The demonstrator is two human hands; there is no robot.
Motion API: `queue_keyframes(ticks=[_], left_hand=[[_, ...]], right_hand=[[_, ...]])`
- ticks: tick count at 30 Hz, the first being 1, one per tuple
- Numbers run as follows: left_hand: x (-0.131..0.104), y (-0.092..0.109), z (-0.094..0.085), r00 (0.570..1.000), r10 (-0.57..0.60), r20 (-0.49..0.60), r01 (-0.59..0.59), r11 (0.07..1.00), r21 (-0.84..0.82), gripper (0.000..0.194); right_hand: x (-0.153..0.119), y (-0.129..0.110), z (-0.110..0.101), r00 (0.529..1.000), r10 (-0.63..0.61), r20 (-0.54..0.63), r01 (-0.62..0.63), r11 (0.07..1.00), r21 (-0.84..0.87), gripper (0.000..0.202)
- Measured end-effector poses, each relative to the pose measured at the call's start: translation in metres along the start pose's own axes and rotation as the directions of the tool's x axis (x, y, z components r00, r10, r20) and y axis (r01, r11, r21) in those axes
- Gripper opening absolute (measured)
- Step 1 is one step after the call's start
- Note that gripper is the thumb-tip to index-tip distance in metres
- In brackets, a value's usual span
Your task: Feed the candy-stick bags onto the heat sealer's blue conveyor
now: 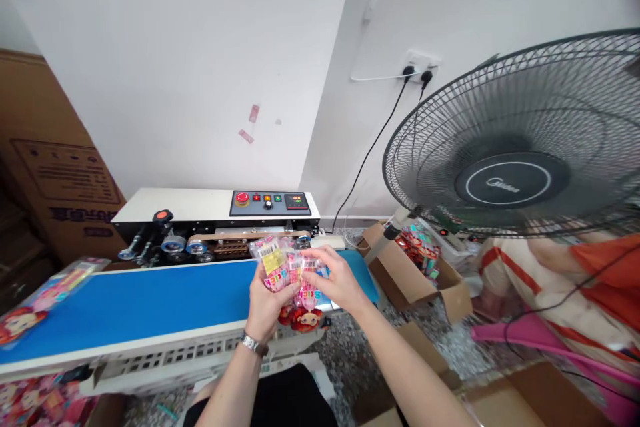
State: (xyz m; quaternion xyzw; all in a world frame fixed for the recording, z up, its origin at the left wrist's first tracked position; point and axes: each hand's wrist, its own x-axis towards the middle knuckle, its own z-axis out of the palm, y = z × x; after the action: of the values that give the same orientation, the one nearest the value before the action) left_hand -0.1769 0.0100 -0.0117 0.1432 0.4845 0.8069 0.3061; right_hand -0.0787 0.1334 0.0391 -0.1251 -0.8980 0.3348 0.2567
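Note:
My left hand (265,307) is closed on a clear plastic packet (273,264) with pink contents, a yellow label and a barcode. Another pink packet (309,296), printed with "Stick" and a red-haired cartoon face, is pinched by my right hand (339,277). The two packets are side by side and overlap, with my left thumb near the second one. Both are held above the right part of a blue conveyor belt (200,297). Behind them stands the sealing machine (210,205) with its control panel (270,203). A similar packet (43,303) lies on the belt's left end.
A large fan (510,180) stands at the right. Open cardboard boxes (400,280) sit on the floor, one with colourful packets (423,250). More pink packets (45,400) are piled at lower left. Another person in orange clothing (610,280) sits at right, near power cords.

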Motion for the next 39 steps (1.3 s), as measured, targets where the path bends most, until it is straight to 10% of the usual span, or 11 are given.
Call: queue_keyframes(ticks=[15, 21, 27, 34, 39], left_hand=[[0.001, -0.003, 0.001, 0.999, 0.02, -0.036, -0.021, 0.999, -0.039, 0.063], [0.002, -0.004, 0.003, 0.994, 0.045, -0.098, -0.047, 0.999, -0.014, 0.061], [0.005, -0.003, 0.0, 0.984, 0.026, -0.175, -0.036, 0.998, -0.057, 0.058], [0.009, 0.001, -0.005, 0.974, 0.014, -0.228, -0.02, 1.0, -0.024, 0.06], [0.009, 0.0, -0.005, 0.979, 0.009, -0.202, -0.01, 1.0, -0.001, 0.057]], right_hand=[[-0.008, 0.006, 0.008, 0.992, 0.066, -0.104, -0.057, 0.995, 0.083, 0.012], [-0.021, 0.013, 0.038, 0.871, 0.427, -0.242, -0.289, 0.845, 0.45, 0.032], [-0.023, 0.028, 0.047, 0.845, 0.493, -0.204, -0.267, 0.721, 0.639, 0.03], [-0.005, 0.097, 0.022, 0.703, 0.582, -0.409, -0.571, 0.805, 0.163, 0.032], [0.013, 0.109, 0.042, 0.745, 0.547, -0.381, -0.601, 0.799, -0.028, 0.023]])
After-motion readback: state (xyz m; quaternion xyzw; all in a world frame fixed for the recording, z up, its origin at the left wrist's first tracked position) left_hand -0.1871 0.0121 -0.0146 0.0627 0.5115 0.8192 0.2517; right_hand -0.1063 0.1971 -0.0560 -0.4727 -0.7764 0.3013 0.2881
